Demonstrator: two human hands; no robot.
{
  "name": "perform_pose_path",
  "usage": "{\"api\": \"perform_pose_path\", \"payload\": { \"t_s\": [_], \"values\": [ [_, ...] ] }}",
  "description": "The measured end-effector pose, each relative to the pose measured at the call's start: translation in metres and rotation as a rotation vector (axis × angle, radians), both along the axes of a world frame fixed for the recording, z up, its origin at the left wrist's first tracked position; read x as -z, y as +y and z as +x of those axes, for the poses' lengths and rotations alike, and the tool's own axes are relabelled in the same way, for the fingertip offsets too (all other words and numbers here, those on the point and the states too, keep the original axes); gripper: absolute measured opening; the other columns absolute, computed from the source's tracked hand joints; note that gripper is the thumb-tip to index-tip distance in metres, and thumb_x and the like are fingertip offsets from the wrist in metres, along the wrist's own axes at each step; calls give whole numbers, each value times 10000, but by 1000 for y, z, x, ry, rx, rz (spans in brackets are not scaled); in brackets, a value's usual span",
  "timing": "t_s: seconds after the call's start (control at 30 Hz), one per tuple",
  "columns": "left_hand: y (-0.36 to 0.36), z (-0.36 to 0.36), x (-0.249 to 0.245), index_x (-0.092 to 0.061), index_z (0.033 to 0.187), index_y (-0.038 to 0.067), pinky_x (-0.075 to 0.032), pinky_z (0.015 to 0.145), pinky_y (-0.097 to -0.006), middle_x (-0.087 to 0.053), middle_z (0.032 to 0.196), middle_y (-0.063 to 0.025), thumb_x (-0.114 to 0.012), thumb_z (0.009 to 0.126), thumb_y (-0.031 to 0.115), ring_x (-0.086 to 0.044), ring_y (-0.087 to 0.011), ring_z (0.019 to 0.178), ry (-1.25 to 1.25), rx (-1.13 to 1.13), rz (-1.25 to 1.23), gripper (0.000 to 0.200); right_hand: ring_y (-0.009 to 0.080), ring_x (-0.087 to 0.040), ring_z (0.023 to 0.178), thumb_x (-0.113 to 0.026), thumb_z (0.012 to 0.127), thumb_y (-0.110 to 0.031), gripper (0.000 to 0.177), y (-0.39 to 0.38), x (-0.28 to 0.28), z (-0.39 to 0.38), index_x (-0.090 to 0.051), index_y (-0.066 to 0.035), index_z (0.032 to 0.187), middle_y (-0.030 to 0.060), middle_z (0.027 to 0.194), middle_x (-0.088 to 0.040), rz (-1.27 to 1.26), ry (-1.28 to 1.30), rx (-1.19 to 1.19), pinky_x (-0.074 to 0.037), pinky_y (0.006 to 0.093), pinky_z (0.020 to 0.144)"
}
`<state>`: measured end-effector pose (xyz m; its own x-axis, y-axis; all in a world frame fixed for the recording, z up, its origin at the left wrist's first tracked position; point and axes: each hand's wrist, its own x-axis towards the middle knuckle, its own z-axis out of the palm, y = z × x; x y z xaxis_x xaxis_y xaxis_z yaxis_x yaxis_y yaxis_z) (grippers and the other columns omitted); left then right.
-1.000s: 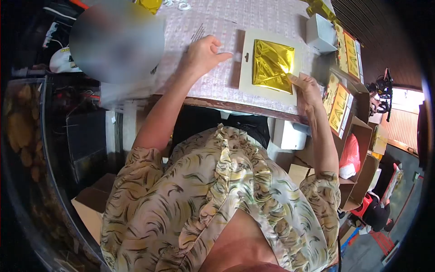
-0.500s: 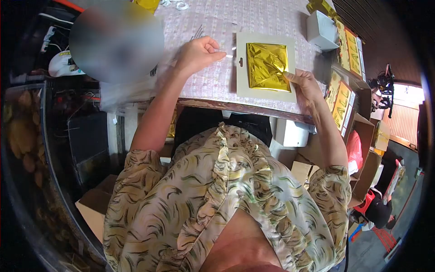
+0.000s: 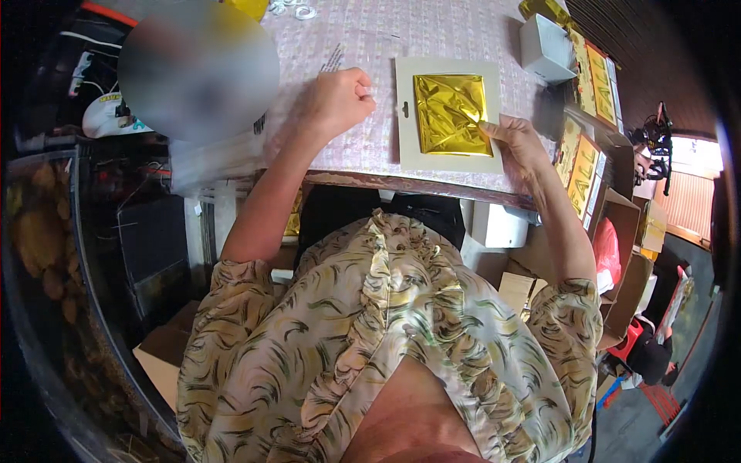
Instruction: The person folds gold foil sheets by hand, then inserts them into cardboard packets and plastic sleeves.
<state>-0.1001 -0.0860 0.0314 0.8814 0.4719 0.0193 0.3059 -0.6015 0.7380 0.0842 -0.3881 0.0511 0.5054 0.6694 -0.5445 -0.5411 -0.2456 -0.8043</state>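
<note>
Pinching with thumb and forefinger, the right hand (image 3: 515, 141) grips the crinkled gold foil square (image 3: 450, 113) at its 4 o'clock corner.
Foil lies flat on a pale rectangular card (image 3: 404, 145) on the patterned table (image 3: 432, 31). At the card's 9 o'clock, the left hand (image 3: 340, 99) is curled closed, contents indiscernible.

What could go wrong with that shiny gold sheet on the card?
1. The right hand pinches only one edge of the gold foil. The foil looks thin and crinkled, so a pull there might tear or crease it.
2. The card lies close to the near edge of the table, and the left hand is off it, so a tug might slide or skew it.
</note>
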Motion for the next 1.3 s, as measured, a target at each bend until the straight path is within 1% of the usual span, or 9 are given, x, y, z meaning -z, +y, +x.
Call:
{"api": "perform_pose_path", "payload": {
  "t_s": [0.1, 0.43, 0.47, 0.5, 0.8, 0.87, 0.97, 1.17, 1.3],
  "values": [
    [-5, -4, -10, -739, 1043, 14, -605, 761, -322, -774, 867, -121, -775, 797, 116, -760, -193, 793, 27, 44, 113, 268, 201, -736, 925, -721, 938, -33, 228, 2, 3, 0, -729, 66, 1144, 141, 1063, -766, 17, 17, 20, -593, 326, 855],
    [-26, -9, -16, -711, 751, 44, -574, 634, -385, -719, 699, -126, -749, 813, 192, -712, -295, 634, 84, 8, 327, 164, 215, -739, 932, -712, 937, -11, 218, 6, 6, 4, -718, 84, 1133, 164, 1069, -761, -21, 13, 32, -600, 335, 861],
    [-28, -9, -14, -707, 752, 45, -567, 613, -395, -712, 688, -125, -745, 821, 190, -702, -303, 616, 42, 26, 362, 165, 202, -739, 848, -732, 925, -9, 142, 9, 1, 1, -734, 66, 1046, 151, 990, -762, -16, 24, 60, -620, 337, 783],
    [-30, -11, -11, -707, 752, 45, -567, 613, -395, -712, 688, -125, -745, 821, 190, -702, -303, 616, 47, 30, 360, 165, 190, -740, 763, -753, 913, -7, 71, 11, -2, -1, -751, 47, 960, 138, 911, -764, -10, 34, 87, -640, 339, 706],
    [-51, -14, -17, -691, 711, 41, -563, 618, -442, -689, 650, -152, -709, 815, 220, -695, -344, 608, 8, 31, 128, 208, 186, -729, 755, -743, 927, -18, 84, 10, 8, 1, -753, 54, 969, 145, 918, -763, 17, -33, 100, -628, 322, 690],
    [-54, -14, -23, -713, 781, 15, -539, 580, -339, -706, 651, -122, -745, 864, 238, -692, -205, 564, 75, 67, 113, 240, 183, -730, 754, -742, 929, -23, 92, 10, 9, 1, -756, 54, 977, 140, 919, -765, 16, -43, 96, -626, 317, 689],
    [-51, -13, -24, -712, 780, 17, -496, 545, -312, -681, 612, -86, -751, 873, 263, -633, -138, 533, 80, 99, -27, 266, 173, -726, 788, -731, 937, -22, 116, 9, 11, 0, -755, 57, 1018, 130, 944, -769, -5, -80, 67, -608, 306, 714],
    [-48, -9, -18, -702, 780, 21, -409, 493, -300, -584, 548, 6, -739, 907, 272, -476, -69, 505, 87, 76, -108, 284, 151, -715, 795, -734, 939, -32, 130, 10, 22, 2, -759, 51, 1036, 113, 947, -772, -66, -170, 25, -585, 289, 719],
    [-49, -9, -17, -705, 794, 22, -400, 487, -295, -578, 547, 14, -736, 919, 264, -467, -68, 500, 105, 78, -153, 274, 150, -713, 794, -731, 941, -29, 122, 23, 13, -7, -756, 50, 1030, 109, 943, -770, -160, -220, -20, -583, 284, 714]
  ]
}}
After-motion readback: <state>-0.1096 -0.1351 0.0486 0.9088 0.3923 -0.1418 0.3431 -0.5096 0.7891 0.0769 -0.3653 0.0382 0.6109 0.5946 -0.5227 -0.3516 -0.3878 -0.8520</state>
